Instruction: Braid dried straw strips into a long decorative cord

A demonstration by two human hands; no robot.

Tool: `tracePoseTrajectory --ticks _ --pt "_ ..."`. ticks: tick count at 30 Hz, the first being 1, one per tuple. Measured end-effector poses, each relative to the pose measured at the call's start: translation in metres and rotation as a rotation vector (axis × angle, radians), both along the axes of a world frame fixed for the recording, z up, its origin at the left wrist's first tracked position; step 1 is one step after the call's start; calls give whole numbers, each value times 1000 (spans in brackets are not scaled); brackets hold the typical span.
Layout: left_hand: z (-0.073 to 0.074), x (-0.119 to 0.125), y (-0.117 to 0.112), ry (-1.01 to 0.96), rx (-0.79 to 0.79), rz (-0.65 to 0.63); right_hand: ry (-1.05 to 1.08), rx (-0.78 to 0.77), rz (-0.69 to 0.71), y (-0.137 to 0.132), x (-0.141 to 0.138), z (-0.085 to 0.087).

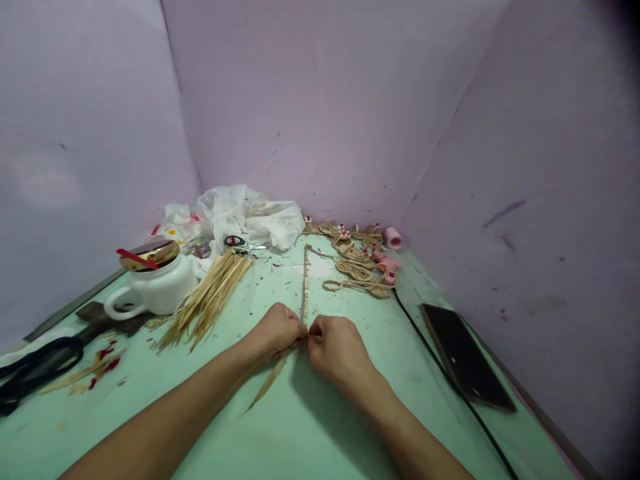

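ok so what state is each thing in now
left hand: closed on braid
right hand: pinched on braid
braid: far part plaited, near end loose
straw strips: loose, fanned out
mug: upright
phone: flat, screen dark
plastic bag: crumpled
twine: looped
cable: uncoiled
black-handled scissors: can't tell if open

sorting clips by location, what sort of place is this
Probably a small craft corner: a bundle of dry strips, a thin braid and coiled twine lie on a green tabletop.
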State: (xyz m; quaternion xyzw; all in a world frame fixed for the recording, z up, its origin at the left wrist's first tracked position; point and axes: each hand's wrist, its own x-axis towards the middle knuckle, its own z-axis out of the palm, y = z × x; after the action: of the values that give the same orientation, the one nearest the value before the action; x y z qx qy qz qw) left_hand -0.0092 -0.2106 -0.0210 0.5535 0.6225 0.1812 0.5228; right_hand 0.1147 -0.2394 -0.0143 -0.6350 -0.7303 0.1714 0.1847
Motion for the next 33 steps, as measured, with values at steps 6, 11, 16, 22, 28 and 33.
tracePoseTrajectory --ticks 6,11,16,22,28,33 --pt "0 -5 0 -77 -23 7 1 9 123 -12 -8 2" --pt "6 -13 2 -192 4 -46 173 -80 181 -3 1 0" --pt "15 -17 4 -254 -10 -65 723 -206 -146 16 11 7" --pt "16 -17 4 -266 -44 -94 1080 -675 -75 14 0 5" --pt "17 -18 3 -104 58 -183 923 -543 -105 15 -3 -11" --pt "22 -18 -5 238 193 -240 958 -521 -126 15 -4 -15"
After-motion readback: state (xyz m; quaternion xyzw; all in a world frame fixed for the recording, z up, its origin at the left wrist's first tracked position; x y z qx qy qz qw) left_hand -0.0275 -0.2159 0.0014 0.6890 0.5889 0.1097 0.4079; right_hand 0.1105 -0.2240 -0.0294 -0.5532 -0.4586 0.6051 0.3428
